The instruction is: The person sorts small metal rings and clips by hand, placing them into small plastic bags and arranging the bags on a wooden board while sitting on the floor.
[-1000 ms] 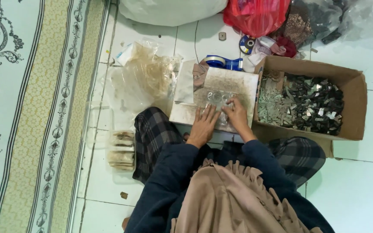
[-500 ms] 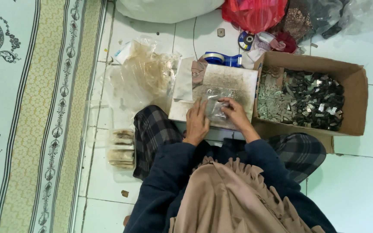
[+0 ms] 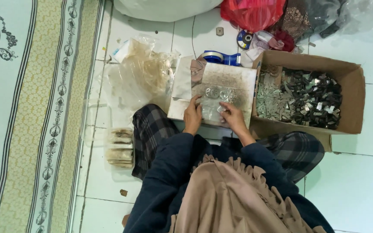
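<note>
While both hands, left hand [image 3: 193,115] and right hand [image 3: 233,117], pinch it, the clear plastic bag [image 3: 212,108] lies between them.

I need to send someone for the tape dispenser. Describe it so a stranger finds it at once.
Start at the open brown cardboard box of small metal pieces on the white tiled floor. Just off its upper left corner, behind the flat speckled board the person works on, lies the blue plastic tape dispenser. It is the only bright blue, curved thing there.
</note>
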